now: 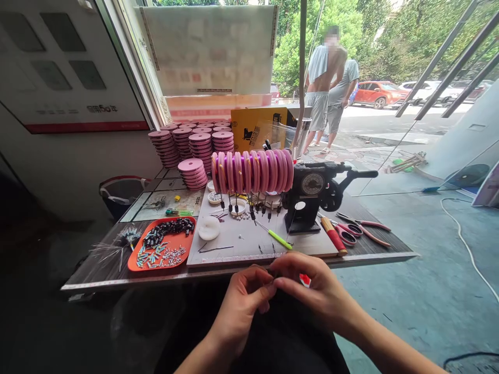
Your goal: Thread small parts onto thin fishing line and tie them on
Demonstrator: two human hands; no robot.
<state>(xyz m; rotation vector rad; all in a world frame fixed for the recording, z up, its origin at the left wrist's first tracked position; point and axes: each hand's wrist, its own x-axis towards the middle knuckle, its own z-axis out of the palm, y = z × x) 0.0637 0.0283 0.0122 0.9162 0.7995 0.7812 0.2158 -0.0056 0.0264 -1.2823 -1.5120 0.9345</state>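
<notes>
The left hand [247,296] and right hand [307,283] meet, thumbs and fingertips closed in a pinch just off the table's [99,267] front edge; what lies between them is too hidden to tell. A green-handled tool [279,239] lies near the board's [312,246] front edge. Beyond, pink spools [252,172] line a black winder [306,200]. Dark print on the yellow box [255,124] is unreadable.

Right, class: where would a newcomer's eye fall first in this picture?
Probably on the row of pink spools, left of the black cranked machine at mid-picture, with more stacked pink spools behind to the left. Next comes the orange tray of dark and silvery pieces at the left of the table. Low in the picture, the left hand and right hand meet; what they pinch is unclear.
</notes>
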